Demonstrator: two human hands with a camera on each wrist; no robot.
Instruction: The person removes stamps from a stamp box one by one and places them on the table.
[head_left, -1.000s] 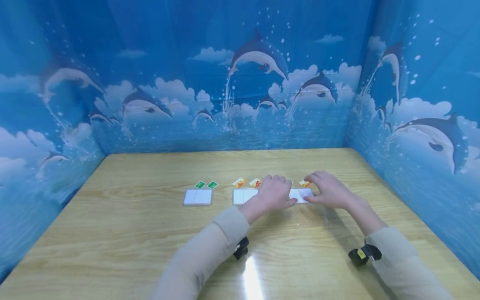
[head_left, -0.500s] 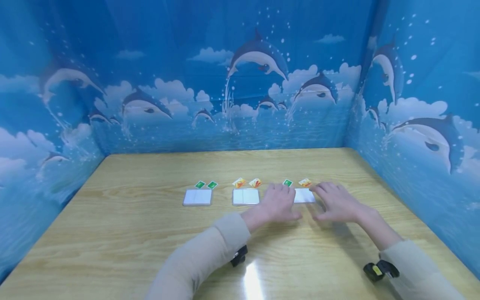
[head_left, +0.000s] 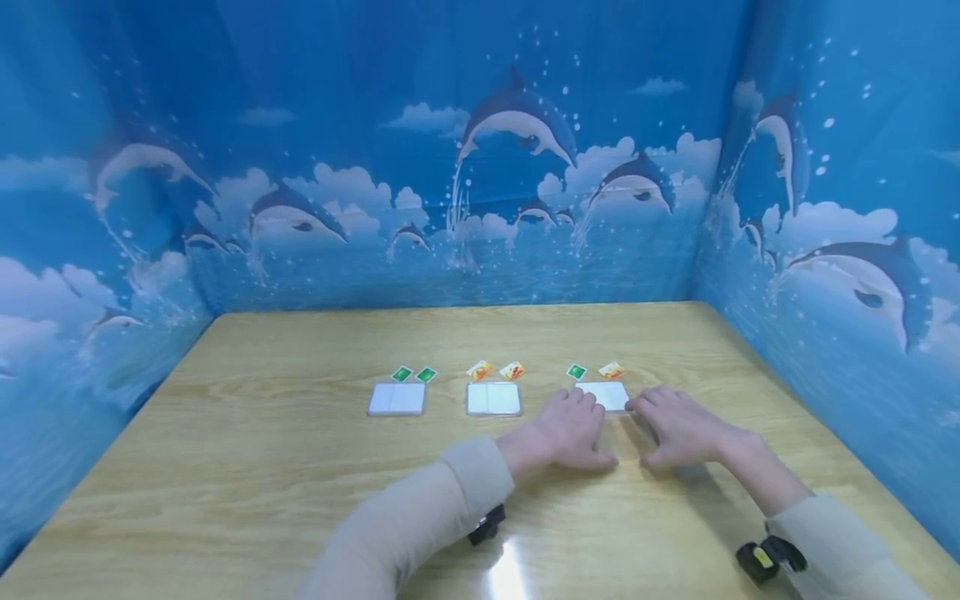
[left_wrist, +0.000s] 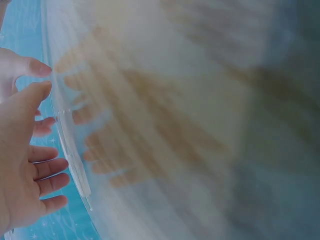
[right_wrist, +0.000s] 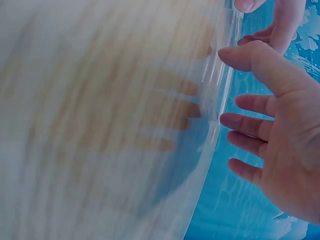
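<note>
A flat rectangular case (head_left: pixel 606 393) with a white inside lies on the right part of the table. My left hand (head_left: pixel 572 430) has its fingertips at the case's near left corner, palm down. At the right edge of the same case are the fingertips of my right hand (head_left: pixel 678 427), its thumb spread toward me. Both wrist views show the fingers fairly straight and parted; the left hand (left_wrist: pixel 22 150) and right hand (right_wrist: pixel 290 135) stand beside clear plastic edges (right_wrist: pixel 222 75). Behind the case lie a small green card (head_left: pixel 576 372) and an orange card (head_left: pixel 611 371).
Two similar flat cases, a middle one (head_left: pixel 493 399) and a left one (head_left: pixel 397 399), lie in the same row. Two orange cards, one here (head_left: pixel 480 371), and two green cards, one here (head_left: pixel 402 373), lie behind them. A dolphin-print curtain (head_left: pixel 450 167) borders the wooden table (head_left: pixel 247 467).
Both hands have come back toward me, uncovering the middle case and the small cards. The right hand has also shifted right. A faint clear sheet showed near the hands a second ago.
</note>
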